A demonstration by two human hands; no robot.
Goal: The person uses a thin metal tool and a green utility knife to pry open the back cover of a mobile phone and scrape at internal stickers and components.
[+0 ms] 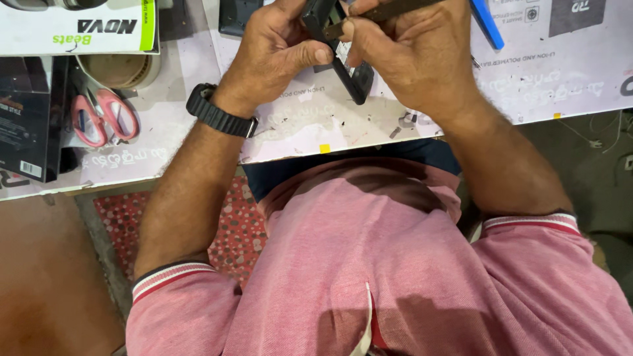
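Head view, looking straight down: both hands meet at the top centre of the frame. The left hand (273, 49) is closed around a small black device (349, 69), thumb pressed along its edge, the body tilted so its lower end points down toward the worktable (297, 132). The right hand (409, 56) is curled tight on a thin dark tool (389, 10), its tip meeting the device's upper end between the two thumbs. My read: this is a prying or opening move, and it goes best with the left grip firm and low on the casing, the tool working shallow along the seam rather than levering hard, fingers kept out of the tip's path.

Containers now. Upper left, a round tub (119, 69) sits open; its inside looks pale and I cannot tell what it holds. Pink-handled scissors (102, 115) lie just below it, against a black box (26, 125). A white carton (79, 26) fills the top left corner, closed.
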